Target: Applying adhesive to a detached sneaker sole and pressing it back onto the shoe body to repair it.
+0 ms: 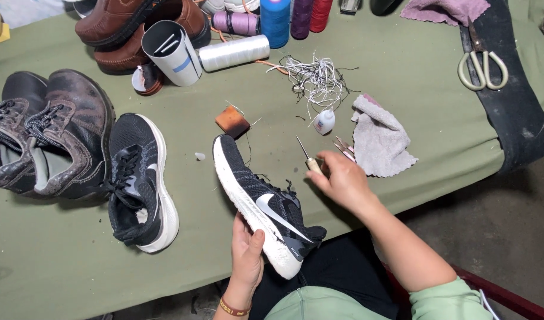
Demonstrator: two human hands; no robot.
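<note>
Nearest the camera, the left hand (247,252) cups the white sole of a black knit sneaker (265,204), thumb pressed on the sole's edge, fingers wrapped beneath. That shoe lies tilted on its side at the near edge of the green table (438,118), heel toward the person, toe pointing away. Just beyond, the right hand (342,179) is closed around a wooden-handled awl (307,157), its metal tip aimed up and away, apart from the shoe. Left of this sits the matching sneaker (140,184), then worn dark boots (43,139). Farther off lie a grey rag (380,142), a small glue bottle (324,121), tangled thread (316,80), thread spools (275,21) and scissors (482,68).
</note>
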